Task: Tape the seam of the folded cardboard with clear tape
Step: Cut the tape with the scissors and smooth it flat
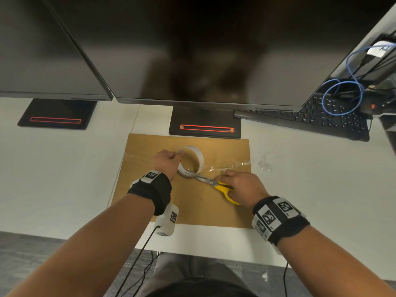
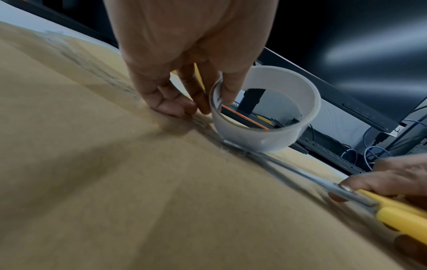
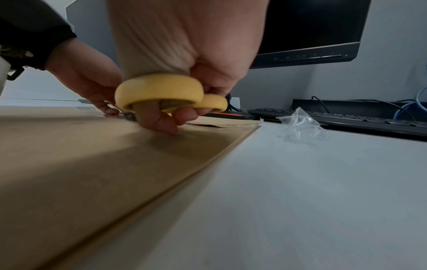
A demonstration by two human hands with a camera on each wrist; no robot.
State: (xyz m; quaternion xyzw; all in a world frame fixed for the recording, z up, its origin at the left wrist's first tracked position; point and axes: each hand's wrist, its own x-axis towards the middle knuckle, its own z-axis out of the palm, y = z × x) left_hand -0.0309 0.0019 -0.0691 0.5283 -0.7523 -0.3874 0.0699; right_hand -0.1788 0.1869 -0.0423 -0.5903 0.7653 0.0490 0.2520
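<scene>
Brown cardboard is lying on a white desk; yellow-handled scissors are showing beside a white-cored tape roll.

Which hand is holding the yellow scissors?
The right hand holds the yellow scissors, fingers through the handle loops. The left hand grips the clear tape roll instead.

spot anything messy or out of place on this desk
A crumpled wad of clear tape lies loose on the white desk, right of the cardboard. The tape strip on the cardboard looks wrinkled.
</scene>
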